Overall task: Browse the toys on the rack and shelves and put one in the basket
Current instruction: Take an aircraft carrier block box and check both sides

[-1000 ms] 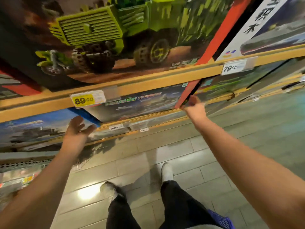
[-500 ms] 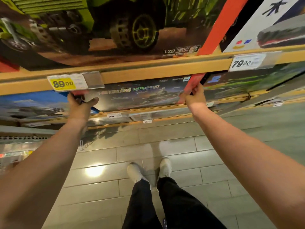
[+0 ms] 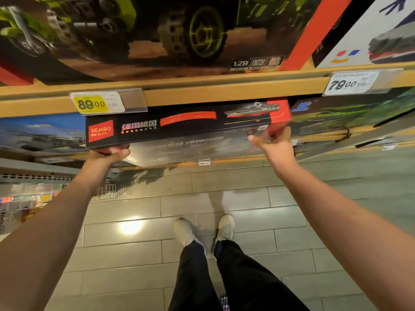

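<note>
A long black and red building-block box (image 3: 186,123) with a warship picture sticks out of the lower shelf, its top edge facing me. My left hand (image 3: 105,157) grips its lower left corner from below. My right hand (image 3: 272,143) grips its lower right corner, thumb pointing left. A sliver of the blue basket (image 3: 225,303) shows on the floor between my legs at the bottom edge.
A wooden shelf rail (image 3: 224,90) runs above the box, with price tags 89.00 (image 3: 96,104) and 79.00 (image 3: 352,83). A big green-truck box (image 3: 157,30) stands on the upper shelf. Other toy boxes flank the held one. Grey tiled floor (image 3: 224,198) lies below.
Both hands closed on the box's two ends and drew it out from the lower shelf, tilting it so its top edge now faces me. The view shifted closer to the shelf.
</note>
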